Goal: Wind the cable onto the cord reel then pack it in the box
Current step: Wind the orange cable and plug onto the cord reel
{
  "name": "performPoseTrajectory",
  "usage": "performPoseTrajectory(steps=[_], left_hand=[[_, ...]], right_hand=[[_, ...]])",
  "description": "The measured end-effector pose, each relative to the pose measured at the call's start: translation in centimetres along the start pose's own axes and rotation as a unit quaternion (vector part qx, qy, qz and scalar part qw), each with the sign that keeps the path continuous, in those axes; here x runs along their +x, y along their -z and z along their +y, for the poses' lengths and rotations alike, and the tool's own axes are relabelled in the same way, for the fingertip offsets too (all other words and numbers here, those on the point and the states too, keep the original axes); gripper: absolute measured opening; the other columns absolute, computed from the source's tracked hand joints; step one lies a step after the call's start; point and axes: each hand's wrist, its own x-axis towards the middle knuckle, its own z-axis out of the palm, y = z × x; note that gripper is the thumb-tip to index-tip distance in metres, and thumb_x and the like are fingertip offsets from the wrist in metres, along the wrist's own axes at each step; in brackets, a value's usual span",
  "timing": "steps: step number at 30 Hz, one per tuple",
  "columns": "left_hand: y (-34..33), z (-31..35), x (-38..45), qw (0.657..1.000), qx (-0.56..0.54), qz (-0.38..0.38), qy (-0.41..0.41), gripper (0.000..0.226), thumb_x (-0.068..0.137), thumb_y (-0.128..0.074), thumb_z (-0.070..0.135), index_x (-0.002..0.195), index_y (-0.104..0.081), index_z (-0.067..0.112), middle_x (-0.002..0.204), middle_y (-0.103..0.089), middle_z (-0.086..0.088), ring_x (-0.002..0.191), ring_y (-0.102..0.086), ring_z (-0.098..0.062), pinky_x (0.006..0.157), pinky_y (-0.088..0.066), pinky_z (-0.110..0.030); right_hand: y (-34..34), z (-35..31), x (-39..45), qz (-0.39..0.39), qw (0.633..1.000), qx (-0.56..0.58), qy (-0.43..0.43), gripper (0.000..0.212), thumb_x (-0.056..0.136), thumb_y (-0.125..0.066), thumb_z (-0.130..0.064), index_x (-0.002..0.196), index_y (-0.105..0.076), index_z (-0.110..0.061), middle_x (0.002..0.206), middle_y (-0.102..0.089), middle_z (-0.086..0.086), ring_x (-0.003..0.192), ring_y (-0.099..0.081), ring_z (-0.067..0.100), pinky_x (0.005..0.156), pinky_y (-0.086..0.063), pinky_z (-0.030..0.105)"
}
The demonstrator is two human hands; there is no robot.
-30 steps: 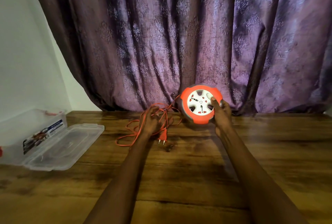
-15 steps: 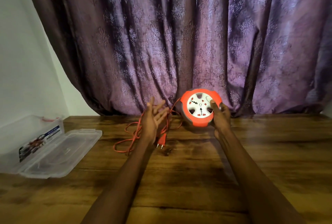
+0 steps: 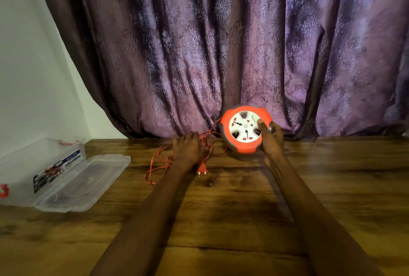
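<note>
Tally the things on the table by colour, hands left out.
Orange: 2, the cord reel and its cable.
Clear plastic: 1, the open box.
Total: 3.

Hands [image 3: 272, 140] on reel [image 3: 244, 130], cable [image 3: 159, 160]

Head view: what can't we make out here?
- Left hand: palm faces down over the orange cable; whether it grips is hidden.
- Cord reel: back and winding groove face away; the right hand covers its right edge.
- Clear box: left end cut off by the frame; label too small to read.
</note>
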Motion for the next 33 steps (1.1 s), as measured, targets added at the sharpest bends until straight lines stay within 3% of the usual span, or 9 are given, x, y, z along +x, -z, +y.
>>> performPoseTrajectory(steps=[4, 10, 13, 17, 20, 23, 26, 29, 33], left_hand=[[0.9, -0.5, -0.1, 0.993, -0.110, -0.030, 0.011, 0.037, 0.093, -0.052, 0.035, 0.126, -0.058, 0.018, 0.119, -0.066, -0.018, 0.108, -0.065, -0.038, 0.086, -0.050, -0.042], [2.8, -1.4, 0.9, 0.972, -0.236, -0.010, 0.019, 0.030, 0.095, -0.050, 0.011, 0.116, -0.072, 0.012, 0.110, -0.072, -0.021, 0.105, -0.066, -0.035, 0.087, -0.052, -0.039], [4.8, -1.9, 2.5, 0.950, -0.309, 0.042, 0.034, 0.025, 0.094, -0.053, 0.008, 0.104, -0.076, 0.006, 0.096, -0.076, -0.018, 0.087, -0.071, -0.028, 0.073, -0.051, -0.029], [8.2, -2.3, 5.6, 0.840, -0.524, 0.042, 0.133, 0.032, 0.099, -0.049, 0.001, 0.073, -0.066, 0.008, 0.048, -0.064, 0.005, 0.030, -0.049, -0.004, 0.032, -0.036, -0.014], [9.6, -3.9, 6.9, 0.767, -0.613, 0.041, 0.186, 0.028, 0.094, -0.051, -0.005, 0.070, -0.062, 0.006, 0.042, -0.059, 0.002, 0.036, -0.051, -0.013, 0.041, -0.041, -0.018], [8.6, -6.6, 5.8, 0.826, -0.514, 0.038, 0.226, 0.029, 0.087, -0.053, -0.006, 0.064, -0.062, 0.008, 0.039, -0.053, -0.002, 0.042, -0.051, -0.019, 0.050, -0.046, -0.026], [5.9, -9.1, 2.9, 0.881, -0.427, -0.006, 0.206, 0.030, 0.089, -0.051, -0.004, 0.062, -0.064, 0.002, 0.042, -0.055, -0.011, 0.037, -0.047, -0.019, 0.049, -0.038, -0.024], [3.8, -10.4, -0.2, 0.882, -0.421, -0.057, 0.205, 0.020, 0.088, -0.058, 0.006, 0.069, -0.064, 0.004, 0.050, -0.060, -0.009, 0.054, -0.051, -0.021, 0.059, -0.043, -0.031], [2.8, -10.9, -2.1, 0.898, -0.408, -0.046, 0.156, 0.018, 0.088, -0.060, -0.002, 0.080, -0.074, 0.005, 0.067, -0.066, -0.005, 0.059, -0.055, -0.018, 0.051, -0.042, -0.021]], right_hand=[[0.0, 0.4, 0.0, -0.002, 1.000, -0.021, 0.007, 0.024, 0.093, -0.068, -0.022, 0.095, -0.044, -0.024, 0.102, -0.062, 0.015, 0.067, -0.059, 0.014, 0.044, -0.043, 0.017], [-0.4, 0.3, 0.1, 0.000, 1.000, -0.012, 0.009, 0.023, 0.093, -0.068, -0.023, 0.103, -0.047, -0.020, 0.103, -0.065, 0.017, 0.071, -0.061, 0.015, 0.061, -0.044, 0.026], [-1.1, -0.3, 0.3, -0.005, 1.000, 0.016, 0.015, 0.028, 0.094, -0.067, -0.022, 0.114, -0.047, -0.017, 0.108, -0.064, 0.017, 0.075, -0.063, 0.015, 0.062, -0.046, 0.028], [-2.6, -1.7, 0.9, 0.003, 0.997, 0.070, 0.020, 0.031, 0.096, -0.064, -0.021, 0.121, -0.052, -0.010, 0.104, -0.063, 0.013, 0.076, -0.060, 0.015, 0.070, -0.048, 0.034], [-4.0, -3.1, 1.4, -0.018, 0.997, 0.073, 0.018, 0.025, 0.096, -0.064, -0.025, 0.116, -0.053, -0.015, 0.087, -0.065, 0.005, 0.071, -0.057, 0.014, 0.058, -0.043, 0.029], [-5.2, -3.6, 1.3, -0.036, 0.999, 0.033, 0.021, 0.025, 0.095, -0.065, -0.025, 0.115, -0.051, -0.020, 0.081, -0.065, 0.002, 0.064, -0.057, 0.010, 0.047, -0.040, 0.020], [-5.9, -2.7, 0.6, -0.047, 0.999, -0.006, 0.017, 0.037, 0.093, -0.067, -0.020, 0.124, -0.056, -0.005, 0.097, -0.066, 0.008, 0.066, -0.062, 0.007, 0.048, -0.045, 0.023], [-6.0, -1.2, -0.3, -0.065, 0.997, -0.036, 0.014, 0.034, 0.093, -0.067, -0.016, 0.121, -0.058, 0.001, 0.098, -0.063, 0.013, 0.060, -0.063, 0.000, 0.047, -0.048, 0.020], [-6.3, -0.1, -0.8, -0.072, 0.996, -0.047, 0.006, 0.021, 0.093, -0.067, -0.017, 0.110, -0.061, -0.006, 0.089, -0.065, 0.012, 0.047, -0.059, -0.004, 0.041, -0.044, 0.015]])
